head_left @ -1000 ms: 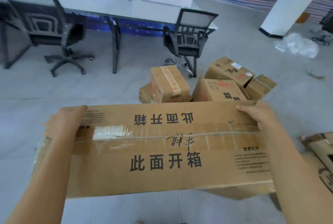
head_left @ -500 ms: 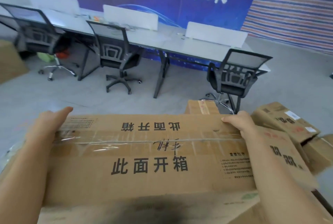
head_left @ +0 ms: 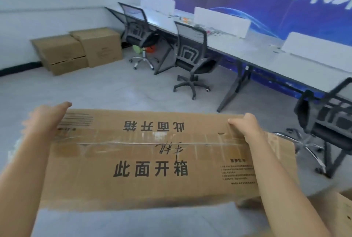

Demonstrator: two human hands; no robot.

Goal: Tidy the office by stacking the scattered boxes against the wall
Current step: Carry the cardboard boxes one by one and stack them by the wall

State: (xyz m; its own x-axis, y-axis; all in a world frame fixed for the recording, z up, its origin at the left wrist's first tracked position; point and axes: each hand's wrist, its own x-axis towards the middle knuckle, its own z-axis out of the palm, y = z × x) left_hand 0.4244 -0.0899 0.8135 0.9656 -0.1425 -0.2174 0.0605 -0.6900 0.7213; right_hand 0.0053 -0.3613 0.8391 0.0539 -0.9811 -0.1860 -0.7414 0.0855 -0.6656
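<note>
One white wall bounds the left of the room, above a smooth grey floor. A long grey desk with white dividers runs below the blue banner.

The carried box fills the lower view. It is a long, flat brown carton held off the floor in front of the person, well apart from the wall. Its corrugated card looks stiff along the length but scuffed at the near edge, where the outer paper is torn away. I judge it light to moderate in weight, since it is held up at its far corners, though the contents are hidden. Its span makes it likely to twist or sag if taken by one end. A hold at both ends suits it, better under the bottom edges than on the flaps.

The stacked boxes sit against the wall, plain, squarer and matt. Mesh-backed office chairs on star bases stand at the desk.

The left hand grasps the far left corner, thumb lying on top, fingers out of sight over the edge. The right hand clasps the far right corner, fingers curled over the rim.

Clear tape along the top seam is glossy and wrinkled, and probably slippery under a palm. Black printed characters mark the lid.
</note>
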